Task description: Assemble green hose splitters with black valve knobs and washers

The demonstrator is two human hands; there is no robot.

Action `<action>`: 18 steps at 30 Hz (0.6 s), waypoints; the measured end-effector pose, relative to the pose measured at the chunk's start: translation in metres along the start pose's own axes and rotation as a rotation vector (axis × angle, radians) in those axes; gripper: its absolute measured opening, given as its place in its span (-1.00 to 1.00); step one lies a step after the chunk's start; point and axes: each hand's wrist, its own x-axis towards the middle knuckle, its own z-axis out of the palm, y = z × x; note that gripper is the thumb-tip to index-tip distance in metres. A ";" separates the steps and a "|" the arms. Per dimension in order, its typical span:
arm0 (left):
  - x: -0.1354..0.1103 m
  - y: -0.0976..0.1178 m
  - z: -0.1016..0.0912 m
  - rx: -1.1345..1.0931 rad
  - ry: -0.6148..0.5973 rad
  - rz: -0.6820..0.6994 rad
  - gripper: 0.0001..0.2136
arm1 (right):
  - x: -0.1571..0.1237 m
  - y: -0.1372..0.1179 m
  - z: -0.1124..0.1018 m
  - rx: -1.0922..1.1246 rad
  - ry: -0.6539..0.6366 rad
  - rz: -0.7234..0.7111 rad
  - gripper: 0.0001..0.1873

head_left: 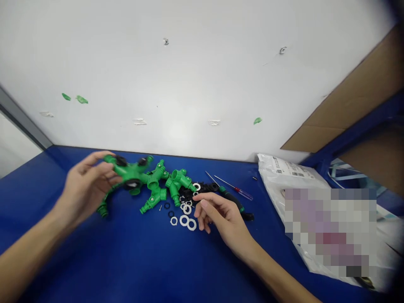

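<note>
My left hand [90,181] is closed on a green plastic hose splitter [128,170] with black knobs, slightly blurred and lifted over the other parts. Beneath it, another green piece [102,208] lies partly hidden. More green splitter bodies [153,185] [178,185] lie just right of it on the blue table. My right hand [221,214] hovers beside the small parts, its fingers loosely bent and apart, with nothing visible in them. White ring washers [184,220], black rings [167,205] and a pile of black parts [206,188] lie around its fingertips.
Behind my right hand lie a screwdriver with a clear purple handle [243,193] and one with a dark green handle [232,197]. A white plastic bag [274,185], partly pixelated, lies at the right. A white wall [189,84] closes off the back; cardboard [341,105] leans at right.
</note>
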 end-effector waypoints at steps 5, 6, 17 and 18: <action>0.044 0.016 -0.059 0.184 0.159 0.077 -0.82 | -0.003 -0.001 -0.002 -0.186 0.005 -0.078 -0.65; 0.049 0.015 -0.069 0.235 0.165 0.058 -0.84 | -0.005 -0.002 -0.002 -0.230 -0.002 -0.092 -0.67; 0.062 0.015 -0.119 0.832 0.190 0.045 -0.99 | -0.008 -0.006 -0.007 -0.656 0.020 -0.318 -0.77; 0.061 0.020 -0.119 0.885 0.192 0.067 -0.99 | -0.008 -0.005 -0.007 -0.676 0.010 -0.336 -0.78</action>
